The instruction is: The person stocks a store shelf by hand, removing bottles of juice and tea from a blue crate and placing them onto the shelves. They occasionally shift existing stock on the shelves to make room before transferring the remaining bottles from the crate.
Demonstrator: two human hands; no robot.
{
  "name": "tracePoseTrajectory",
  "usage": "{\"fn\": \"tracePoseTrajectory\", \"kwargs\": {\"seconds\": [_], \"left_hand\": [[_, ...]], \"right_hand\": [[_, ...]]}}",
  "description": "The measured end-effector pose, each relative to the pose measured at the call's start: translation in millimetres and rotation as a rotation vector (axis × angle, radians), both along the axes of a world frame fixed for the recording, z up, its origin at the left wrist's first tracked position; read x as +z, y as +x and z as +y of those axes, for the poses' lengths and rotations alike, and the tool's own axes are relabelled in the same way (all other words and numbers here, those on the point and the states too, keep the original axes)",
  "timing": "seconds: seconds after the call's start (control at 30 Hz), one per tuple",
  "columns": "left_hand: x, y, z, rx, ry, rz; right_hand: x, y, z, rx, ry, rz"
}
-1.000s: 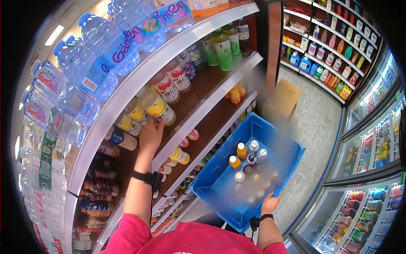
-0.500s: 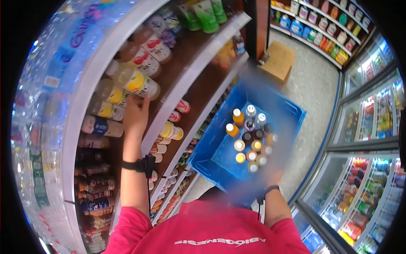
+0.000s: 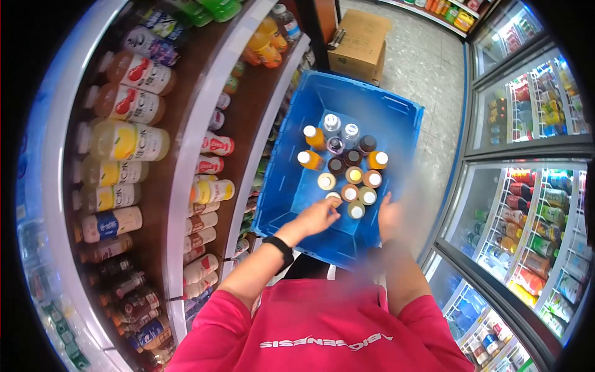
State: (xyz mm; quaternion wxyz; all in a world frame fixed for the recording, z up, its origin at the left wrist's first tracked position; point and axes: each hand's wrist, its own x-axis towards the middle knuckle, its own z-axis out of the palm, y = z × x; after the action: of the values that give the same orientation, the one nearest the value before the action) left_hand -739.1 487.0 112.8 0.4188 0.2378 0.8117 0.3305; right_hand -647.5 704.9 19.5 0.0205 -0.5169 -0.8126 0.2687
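- Shelves [image 3: 204, 93], left of the blue crate [image 3: 396, 118]: rows mostly full, a few gaps.
- Blue crate: about a dozen bottles [image 3: 347, 167] left standing mid-crate, so judged partway through.
- Left hand [image 3: 316, 217]: fingers loosely spread over the nearest cream-capped bottle [image 3: 333, 197], not gripping.
- Right hand [image 3: 389, 214]: at the crate's near edge; blurred, grip can't tell.

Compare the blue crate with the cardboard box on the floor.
The crate is blue plastic, open-topped and holds capped bottles; the box is brown cardboard and looks closed. The crate is nearer, with both hands at it; the box sits farther off, untouched. Both are rectangular containers in the aisle.
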Motion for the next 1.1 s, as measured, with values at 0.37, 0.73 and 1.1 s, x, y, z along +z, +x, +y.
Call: {"fn": "tracePoseTrajectory", "kwargs": {"seconds": [0.37,0.73,1.1], "left_hand": [[-101.1,56.3,72.1,0.012,-0.283,-0.146],[-9.7,37.0,6.3,0.103,-0.163,0.105],[257.5,42.1,-124.5,0.422,0.056,0.962]], "right_hand": [[24.6,-8.2,-3.7,-0.068,-0.036,0.043],[22.9,-6.7,-3.5,-0.073,-0.05,0.057],[12.1,-3.8,0.8,-0.047,-0.118,0.05]]}}
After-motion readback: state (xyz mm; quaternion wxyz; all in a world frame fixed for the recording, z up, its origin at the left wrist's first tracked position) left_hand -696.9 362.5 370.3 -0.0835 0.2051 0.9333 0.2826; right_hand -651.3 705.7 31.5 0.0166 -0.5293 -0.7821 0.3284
